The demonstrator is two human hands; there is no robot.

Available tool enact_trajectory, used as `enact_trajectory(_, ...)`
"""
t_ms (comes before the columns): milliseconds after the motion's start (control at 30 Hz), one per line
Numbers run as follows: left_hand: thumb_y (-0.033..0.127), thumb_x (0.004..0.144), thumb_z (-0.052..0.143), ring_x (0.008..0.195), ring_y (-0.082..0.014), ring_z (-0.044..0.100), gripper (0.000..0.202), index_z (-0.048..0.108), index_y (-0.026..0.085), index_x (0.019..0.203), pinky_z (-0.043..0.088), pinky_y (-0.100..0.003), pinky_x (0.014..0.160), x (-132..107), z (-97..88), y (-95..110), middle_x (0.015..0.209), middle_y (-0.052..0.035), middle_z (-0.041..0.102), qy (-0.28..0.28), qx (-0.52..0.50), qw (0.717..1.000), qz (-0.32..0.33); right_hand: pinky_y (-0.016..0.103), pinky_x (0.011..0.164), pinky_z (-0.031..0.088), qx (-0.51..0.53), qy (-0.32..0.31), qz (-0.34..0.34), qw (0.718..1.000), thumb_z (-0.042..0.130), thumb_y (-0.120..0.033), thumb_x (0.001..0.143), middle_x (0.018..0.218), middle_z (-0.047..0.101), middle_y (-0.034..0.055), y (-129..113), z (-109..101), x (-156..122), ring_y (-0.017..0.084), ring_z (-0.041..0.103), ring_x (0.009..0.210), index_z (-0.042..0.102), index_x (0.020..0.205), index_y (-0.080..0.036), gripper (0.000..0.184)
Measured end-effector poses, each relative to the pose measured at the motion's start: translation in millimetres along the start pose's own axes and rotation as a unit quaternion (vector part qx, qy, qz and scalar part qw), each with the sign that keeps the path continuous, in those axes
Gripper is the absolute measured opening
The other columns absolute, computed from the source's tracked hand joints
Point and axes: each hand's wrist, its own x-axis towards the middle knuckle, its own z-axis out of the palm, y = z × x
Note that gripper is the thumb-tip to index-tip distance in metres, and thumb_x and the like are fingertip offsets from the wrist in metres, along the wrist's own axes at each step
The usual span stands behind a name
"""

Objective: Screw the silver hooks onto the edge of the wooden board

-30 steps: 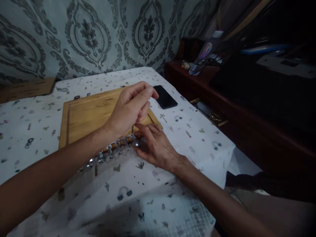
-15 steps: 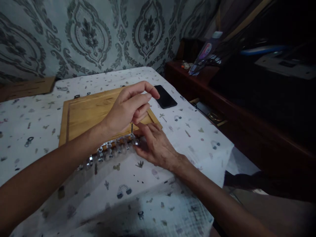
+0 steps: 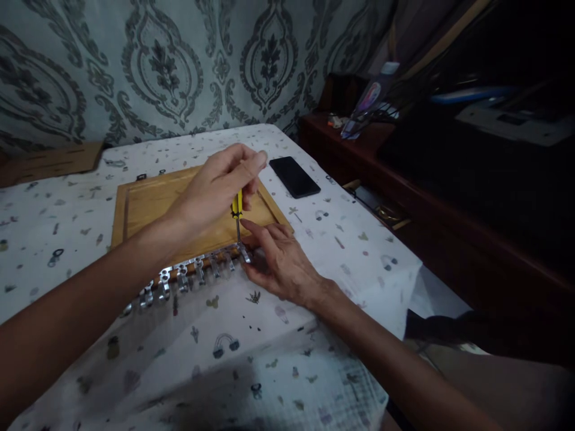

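My left hand (image 3: 220, 182) is closed around the yellow handle of a screwdriver (image 3: 237, 206), held upright with its shaft pointing down. The screwdriver's tip meets the right end of a metal hook rail (image 3: 199, 263), a strip with several shiny hooks along the near edge of a wooden board (image 3: 179, 224). My right hand (image 3: 285, 260) grips the right end of the rail at the board's near right corner, thumb below and index finger beside the shaft. Its fingertips are partly hidden. My left forearm passes over the rail's left part.
A black phone (image 3: 295, 177) lies right of the board on the patterned tablecloth (image 3: 314, 269). Flat cardboard (image 3: 51, 163) is at the far left. Beyond the table's right edge, a dark red desk (image 3: 359, 149) carries a bottle (image 3: 371, 99) and cables, with an open drawer below.
My left hand has turned and shifted slightly left, and the screwdriver's yellow handle now shows below it. My right hand has stayed in place at the rail's end.
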Motion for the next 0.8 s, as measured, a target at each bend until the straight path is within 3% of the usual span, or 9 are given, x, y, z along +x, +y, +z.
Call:
enact_trajectory(100, 0.020, 0.103, 0.053, 0.045, -0.0052, 0.034, 0.026, 0.056, 0.015, 0.078, 0.030, -0.018, 0.044, -5, 10.5, -1, 0.053, 0.0078, 0.037, 0.076, -0.059, 0.995, -0.010, 0.048, 0.097, 0.046, 0.007, -0.006, 0.002, 1.000, 0.054, -0.036, 0.095, 0.111, 0.074, 0.0126, 0, 0, 0, 0.029, 0.061, 0.104, 0.041, 0.149, -0.005, 0.064)
enact_trajectory(167, 0.024, 0.103, 0.054, 0.041, -0.0046, 0.024, 0.030, 0.055, 0.016, 0.074, 0.020, -0.019, 0.040, -5, 17.3, -4, 0.049, 0.0097, 0.030, 0.088, -0.084, 0.993, -0.006, 0.049, 0.097, 0.046, 0.014, -0.001, 0.000, 1.000, 0.054, -0.034, 0.095, 0.110, 0.075, 0.0120, 0, 0, 0, 0.029, 0.062, 0.102, 0.041, 0.149, -0.005, 0.063)
enact_trajectory(333, 0.035, 0.101, 0.057, 0.036, -0.0057, 0.021, 0.034, 0.055, 0.019, 0.072, 0.016, -0.022, 0.037, 3, 24.5, -7, 0.044, 0.0099, 0.027, 0.066, -0.080, 0.995, 0.001, 0.050, 0.094, 0.049, 0.009, -0.001, 0.001, 1.000, 0.056, -0.034, 0.093, 0.110, 0.075, 0.0109, 0, -1, 0, 0.030, 0.063, 0.102, 0.039, 0.148, -0.010, 0.063)
enact_trajectory(500, 0.026, 0.104, 0.048, 0.034, -0.0065, 0.021, 0.032, 0.054, 0.019, 0.072, 0.017, -0.022, 0.035, 6, 20.5, -5, 0.041, 0.0091, 0.028, 0.045, -0.088, 0.995, -0.033, 0.048, 0.094, 0.051, 0.008, 0.013, -0.013, 1.000, 0.058, -0.031, 0.092, 0.107, 0.074, 0.0102, 0, -1, -1, 0.029, 0.062, 0.099, 0.037, 0.148, -0.009, 0.064)
enact_trajectory(667, 0.023, 0.104, 0.046, 0.034, -0.0054, 0.019, 0.030, 0.052, 0.020, 0.074, 0.018, -0.020, 0.036, 3, 16.3, -7, 0.043, 0.0105, 0.027, 0.007, -0.097, 0.995, -0.006, 0.049, 0.094, 0.050, 0.002, 0.016, -0.012, 1.000, 0.058, -0.034, 0.094, 0.107, 0.074, 0.0094, 1, 1, -1, 0.029, 0.062, 0.099, 0.037, 0.149, -0.009, 0.064)
enact_trajectory(800, 0.020, 0.104, 0.043, 0.033, -0.0046, 0.019, 0.032, 0.051, 0.019, 0.073, 0.018, -0.019, 0.036, 3, 16.3, -7, 0.041, 0.0111, 0.027, 0.013, -0.101, 0.995, -0.009, 0.051, 0.094, 0.050, 0.001, 0.004, -0.003, 1.000, 0.057, -0.035, 0.094, 0.109, 0.074, 0.0096, 1, 0, -1, 0.030, 0.063, 0.101, 0.035, 0.151, -0.010, 0.066)
